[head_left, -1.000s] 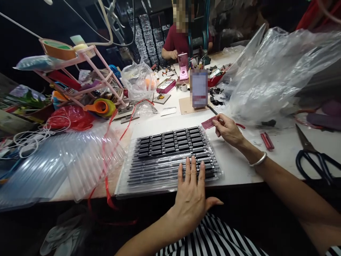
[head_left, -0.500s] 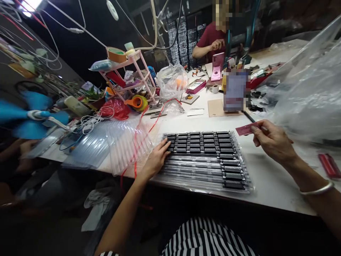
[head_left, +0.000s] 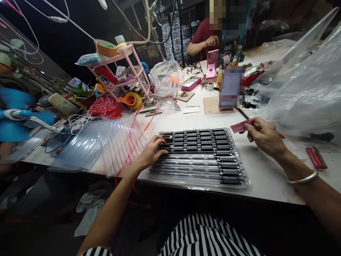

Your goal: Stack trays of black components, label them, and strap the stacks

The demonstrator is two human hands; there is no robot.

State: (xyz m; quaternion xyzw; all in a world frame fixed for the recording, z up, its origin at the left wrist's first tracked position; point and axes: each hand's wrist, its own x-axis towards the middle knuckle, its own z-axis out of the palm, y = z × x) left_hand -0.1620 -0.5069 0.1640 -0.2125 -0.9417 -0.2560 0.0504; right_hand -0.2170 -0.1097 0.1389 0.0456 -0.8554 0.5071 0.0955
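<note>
Black multi-pin electronic components (head_left: 191, 140) lie in rows in a clear ribbed plastic tray (head_left: 186, 177) before me. Its upper rows are filled across; lower down, components show only at the right end. My left hand (head_left: 150, 153) rests on the tray's left end, thumb and fingertips apart over the ends of the upper rows. To the right of the tray, my right hand (head_left: 263, 135) is closed on a small flat reddish piece (head_left: 238, 127). A thin dark stick (head_left: 243, 113) also passes through that hand, and a red end shows behind it.
Clear ribbed trays (head_left: 87, 142) overlap at left beside a blue fan (head_left: 16, 113). Behind stand a pink rack (head_left: 128, 67), a plastic bag (head_left: 166, 76) and a phone on a stand (head_left: 212, 60). Plastic sheeting (head_left: 301, 92) fills the right. A person in dark red sits opposite.
The camera view has shifted slightly, moving the scene left in the picture. My left thumb has spread from the fingers at the tray's left end. My right hand still holds the reddish piece.
</note>
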